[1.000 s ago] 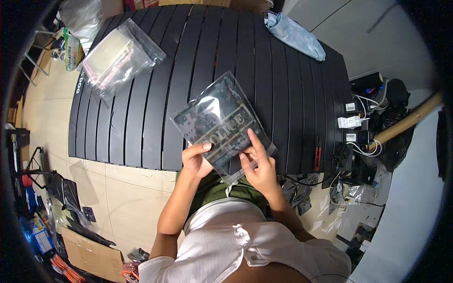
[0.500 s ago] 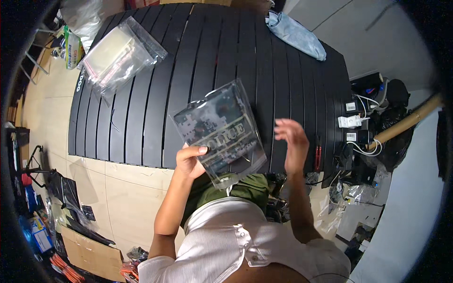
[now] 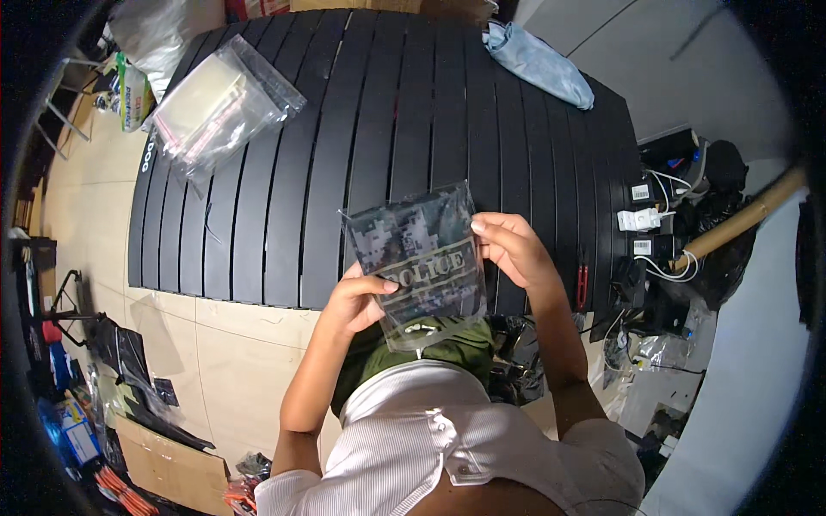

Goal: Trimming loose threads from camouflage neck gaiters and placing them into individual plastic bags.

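Note:
A clear plastic bag [image 3: 422, 331] with a folded piece of digital-camouflage cloth [image 3: 413, 236] inside is held up over the near edge of the table. Pale lettering in a framed band runs across the cloth. My left hand [image 3: 354, 301] grips the bag's left side, thumb on the front and the other fingers behind it. At the upper right edge, my right hand [image 3: 514, 248] pinches the plastic between thumb and fingers. The bag's lower end is see-through and hangs in front of my green shorts.
On the black slatted table [image 3: 284, 198], a stack of clear plastic bags [image 3: 215, 107] lies far left and a light-blue cloth bundle [image 3: 540, 66] far right. A red-handled tool [image 3: 582, 285] rests near the right edge, beside white plugs and cables [image 3: 638, 220].
My right hand has moved left and taken hold of the bag's right edge. The bag has turned more upright and come slightly lower. My left hand keeps its grip.

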A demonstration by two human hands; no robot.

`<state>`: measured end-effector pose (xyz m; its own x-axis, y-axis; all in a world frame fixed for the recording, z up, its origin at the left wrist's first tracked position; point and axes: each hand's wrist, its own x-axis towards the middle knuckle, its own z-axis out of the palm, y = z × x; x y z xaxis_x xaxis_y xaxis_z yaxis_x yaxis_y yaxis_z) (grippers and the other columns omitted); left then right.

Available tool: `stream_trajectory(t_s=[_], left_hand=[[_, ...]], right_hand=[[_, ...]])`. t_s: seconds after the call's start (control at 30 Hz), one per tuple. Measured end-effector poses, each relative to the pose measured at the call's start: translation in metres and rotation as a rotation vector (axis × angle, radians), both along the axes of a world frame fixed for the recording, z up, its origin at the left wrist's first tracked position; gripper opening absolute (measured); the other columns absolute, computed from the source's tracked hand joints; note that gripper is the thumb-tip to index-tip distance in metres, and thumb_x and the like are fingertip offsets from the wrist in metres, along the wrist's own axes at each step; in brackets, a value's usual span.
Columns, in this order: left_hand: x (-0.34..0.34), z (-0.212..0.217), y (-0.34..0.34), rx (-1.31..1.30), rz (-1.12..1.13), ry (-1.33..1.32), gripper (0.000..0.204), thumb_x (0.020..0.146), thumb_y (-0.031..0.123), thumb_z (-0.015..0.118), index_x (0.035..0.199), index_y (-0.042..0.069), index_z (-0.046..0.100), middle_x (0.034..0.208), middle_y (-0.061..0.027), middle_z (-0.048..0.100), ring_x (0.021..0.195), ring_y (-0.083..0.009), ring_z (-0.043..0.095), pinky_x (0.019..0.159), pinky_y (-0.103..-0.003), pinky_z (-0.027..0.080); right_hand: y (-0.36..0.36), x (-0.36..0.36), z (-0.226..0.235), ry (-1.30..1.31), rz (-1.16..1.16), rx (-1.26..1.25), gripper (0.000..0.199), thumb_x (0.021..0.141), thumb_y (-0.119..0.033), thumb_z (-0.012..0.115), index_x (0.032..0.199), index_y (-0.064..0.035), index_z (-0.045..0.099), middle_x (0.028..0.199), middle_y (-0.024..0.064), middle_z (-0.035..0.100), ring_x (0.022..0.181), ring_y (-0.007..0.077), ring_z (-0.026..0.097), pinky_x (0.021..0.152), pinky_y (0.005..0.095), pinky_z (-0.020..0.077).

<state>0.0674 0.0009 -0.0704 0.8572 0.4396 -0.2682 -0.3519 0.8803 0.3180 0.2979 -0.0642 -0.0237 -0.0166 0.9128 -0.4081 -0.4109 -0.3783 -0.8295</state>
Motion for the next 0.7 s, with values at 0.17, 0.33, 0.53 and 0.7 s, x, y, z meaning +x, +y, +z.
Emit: stream_trajectory(t_s=[0.17, 0.33, 0.53, 0.7], left_hand=[[0.002, -0.006, 0.002, -0.059, 0.017, -0.194, 0.059, 0.064, -0.001, 0.048, 0.122, -0.009, 0.038, 0.113, -0.0231, 0.053, 0.104, -0.0344, 0.054, 0.092, -0.043, 0.043], [0.003, -0.01, 0.002, -0.224, -0.027, -0.146, 0.047, 0.075, 0.006, 0.049, 0.12, -0.005, 0.041, 0.109, -0.0198, 0.056, 0.101, -0.0306, 0.057, 0.091, -0.043, 0.044], [0.018, 0.009, 0.004, 0.067, 0.114, 0.167, 0.035, 0.088, 0.013, 0.048, 0.12, 0.003, 0.041, 0.111, -0.0128, 0.055, 0.1, -0.0232, 0.057, 0.085, -0.039, 0.049], [0.031, 0.016, 0.01, 0.169, 0.181, 0.326, 0.048, 0.092, 0.021, 0.047, 0.134, 0.004, 0.03, 0.128, -0.0126, 0.044, 0.118, -0.0205, 0.043, 0.1, -0.033, 0.033]], right_hand=[[0.004, -0.006, 0.0, 0.035, -0.019, 0.014, 0.011, 0.089, -0.014, 0.052, 0.09, -0.0029, 0.054, 0.081, 0.0019, 0.058, 0.071, 0.0084, 0.057, 0.063, 0.0234, 0.0477], [0.001, -0.006, -0.003, 0.028, -0.116, 0.029, 0.007, 0.088, -0.011, 0.054, 0.089, -0.0038, 0.054, 0.083, 0.0008, 0.058, 0.073, 0.0077, 0.056, 0.064, 0.0233, 0.0477], [-0.004, 0.002, -0.008, -0.041, -0.183, -0.006, 0.008, 0.088, -0.012, 0.053, 0.09, -0.0044, 0.054, 0.084, 0.0005, 0.058, 0.075, 0.0082, 0.056, 0.066, 0.0234, 0.0465], [-0.01, 0.012, -0.026, -0.188, -0.238, 0.022, 0.015, 0.088, -0.012, 0.052, 0.1, -0.0026, 0.054, 0.094, 0.0043, 0.058, 0.083, 0.0109, 0.056, 0.071, 0.0251, 0.0463]])
